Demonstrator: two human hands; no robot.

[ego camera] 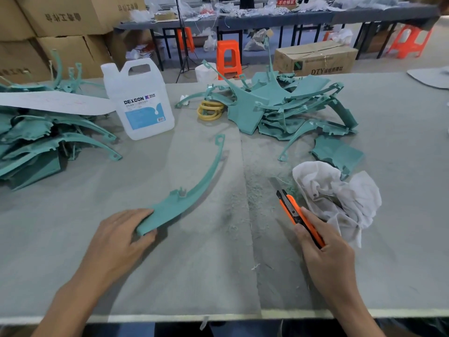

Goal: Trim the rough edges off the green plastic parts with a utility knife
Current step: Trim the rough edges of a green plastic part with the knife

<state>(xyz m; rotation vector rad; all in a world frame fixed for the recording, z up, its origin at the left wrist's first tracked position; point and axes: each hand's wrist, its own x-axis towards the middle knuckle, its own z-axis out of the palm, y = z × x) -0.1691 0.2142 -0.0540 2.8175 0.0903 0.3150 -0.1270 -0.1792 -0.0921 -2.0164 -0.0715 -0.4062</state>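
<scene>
Green plastic part (192, 194): near end held by left hand (116, 239). Utility knife (290, 206), blade out, gripped in right hand (325, 259), well apart. Pre-cut; next probably blade to edge.

The left hand (119, 235) grips the wide end of a long curved green part (194, 190) on the grey surface (194, 276). The right hand (323, 249) holds an orange knife (295, 210), blade out, beside a white cloth (340, 198).
</scene>
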